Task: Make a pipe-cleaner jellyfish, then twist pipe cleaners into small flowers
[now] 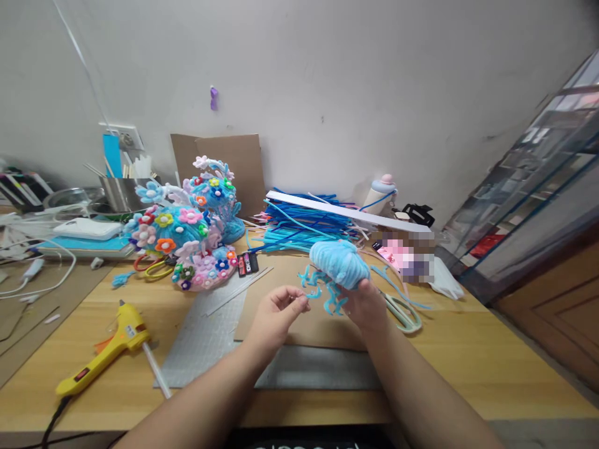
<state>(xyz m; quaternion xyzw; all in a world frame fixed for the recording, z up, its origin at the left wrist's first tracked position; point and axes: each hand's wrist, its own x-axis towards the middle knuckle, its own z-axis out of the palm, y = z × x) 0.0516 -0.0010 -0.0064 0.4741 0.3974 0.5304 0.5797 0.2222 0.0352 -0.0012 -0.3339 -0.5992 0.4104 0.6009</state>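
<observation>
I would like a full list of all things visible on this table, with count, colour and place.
fluffy pipe-cleaner ball with curled legs: one, light blue, held in right hand
pipe-cleaner stems pile: many, blue, table back centre
flower-covered pipe-cleaner figures: about three, blue and pink, back left
hot glue gun: one, yellow, front left
scissors: one, pale green, right of hands
cardboard sheet: one, brown, against wall
left hand: pinching a blue leg
right hand: gripping the ball

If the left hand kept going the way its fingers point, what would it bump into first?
The left hand points right, toward the right hand. It would likely first meet the blue fuzzy legs hanging under the ball that hand holds, though depth is hard to judge.
</observation>
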